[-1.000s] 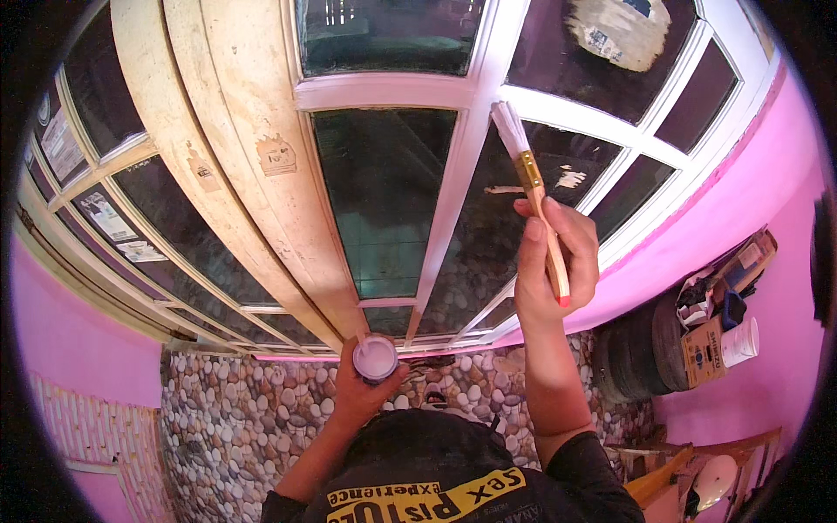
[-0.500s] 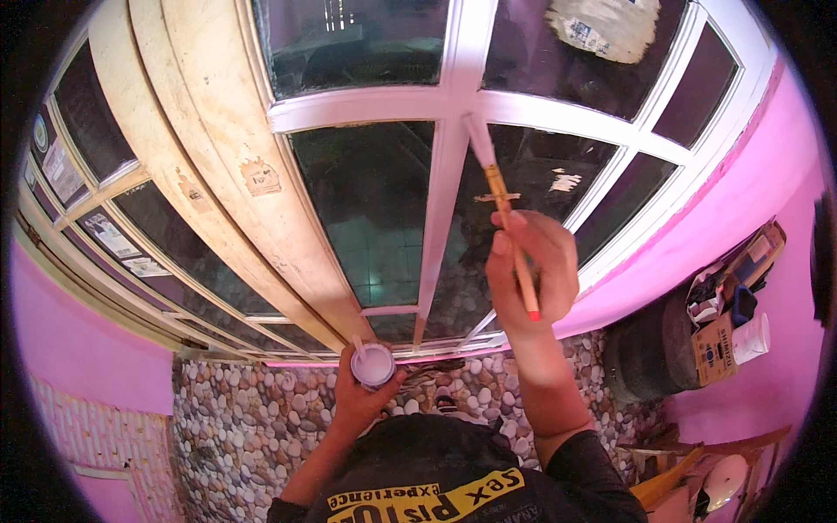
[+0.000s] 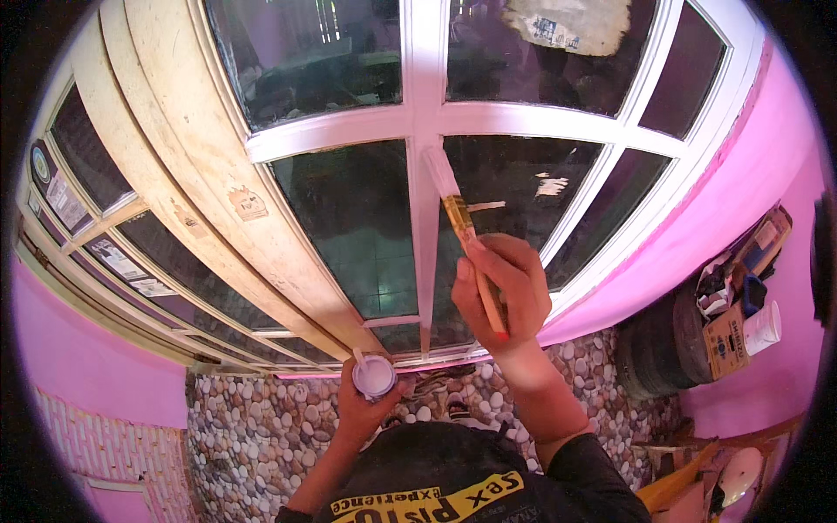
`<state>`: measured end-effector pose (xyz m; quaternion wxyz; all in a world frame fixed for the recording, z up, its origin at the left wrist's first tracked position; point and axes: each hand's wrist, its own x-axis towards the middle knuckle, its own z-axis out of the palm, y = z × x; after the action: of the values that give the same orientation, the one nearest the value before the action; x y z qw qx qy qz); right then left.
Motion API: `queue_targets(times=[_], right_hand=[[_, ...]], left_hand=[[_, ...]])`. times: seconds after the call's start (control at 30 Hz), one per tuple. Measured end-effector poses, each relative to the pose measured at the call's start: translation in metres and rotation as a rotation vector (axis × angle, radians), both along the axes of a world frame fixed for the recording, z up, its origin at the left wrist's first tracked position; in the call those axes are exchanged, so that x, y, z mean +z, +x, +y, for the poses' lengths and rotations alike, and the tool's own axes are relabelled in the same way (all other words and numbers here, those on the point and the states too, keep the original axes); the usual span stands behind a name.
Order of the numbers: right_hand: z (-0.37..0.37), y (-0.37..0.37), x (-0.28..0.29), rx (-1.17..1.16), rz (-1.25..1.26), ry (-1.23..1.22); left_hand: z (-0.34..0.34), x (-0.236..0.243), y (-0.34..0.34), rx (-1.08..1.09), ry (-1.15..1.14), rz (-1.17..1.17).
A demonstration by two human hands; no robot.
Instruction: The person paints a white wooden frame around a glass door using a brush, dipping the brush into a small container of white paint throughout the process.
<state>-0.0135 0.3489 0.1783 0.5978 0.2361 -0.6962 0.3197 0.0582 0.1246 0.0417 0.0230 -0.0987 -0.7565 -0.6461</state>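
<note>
My right hand [image 3: 501, 283] grips a wooden paintbrush [image 3: 471, 244] with a brass ferrule and red tip. Its pale bristles [image 3: 440, 170] rest on the vertical white muntin [image 3: 418, 218] of a paned window frame, just below a crossbar [image 3: 323, 132]. My left hand [image 3: 362, 403], low in the view, holds a small round tub of pale paint [image 3: 374, 376], with a light stick standing in it. Dark glass panes [image 3: 340, 218] flank the muntin, some with paper or paint scraps on them. An unpainted cream wooden post [image 3: 235, 192] runs along the left.
Tires [image 3: 654, 353], a cardboard box [image 3: 724, 344] and a white bucket [image 3: 760, 322] stand by the pink wall [image 3: 750, 410] at right. Wooden furniture [image 3: 671, 471] is at lower right. Pebble-patterned flooring [image 3: 253, 436] lies below, and a second paned frame [image 3: 131, 200] is at far left.
My right hand and brush have moved down and left along the vertical muntin from near the upper crossing. My left hand still holds the tub, and the view has shifted slightly.
</note>
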Motion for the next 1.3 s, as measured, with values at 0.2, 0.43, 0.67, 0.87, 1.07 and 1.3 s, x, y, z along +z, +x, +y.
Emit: queue_targets(times=[0.2, 0.43, 0.67, 0.87, 1.07, 1.3], right_hand=[[0.001, -0.002, 0.01, 0.042, 0.037, -0.015], [0.002, 0.003, 0.004, 0.073, -0.012, -0.028], [0.004, 0.0, 0.006, 0.09, -0.008, -0.042], [0.002, 0.001, 0.013, 0.083, -0.007, -0.06], [0.004, 0.006, 0.006, 0.079, -0.03, -0.046], [0.008, 0.0, 0.017, 0.088, 0.005, -0.056]], left_hand=[[0.002, 0.002, 0.004, 0.029, -0.011, 0.002], [0.006, 0.004, 0.006, 0.032, -0.004, 0.016], [0.009, 0.003, 0.009, 0.046, -0.04, 0.03], [0.01, -0.006, 0.009, 0.023, 0.027, 0.015], [0.013, 0.005, 0.012, 0.042, 0.048, -0.011], [0.012, 0.006, 0.012, 0.027, 0.02, -0.011]])
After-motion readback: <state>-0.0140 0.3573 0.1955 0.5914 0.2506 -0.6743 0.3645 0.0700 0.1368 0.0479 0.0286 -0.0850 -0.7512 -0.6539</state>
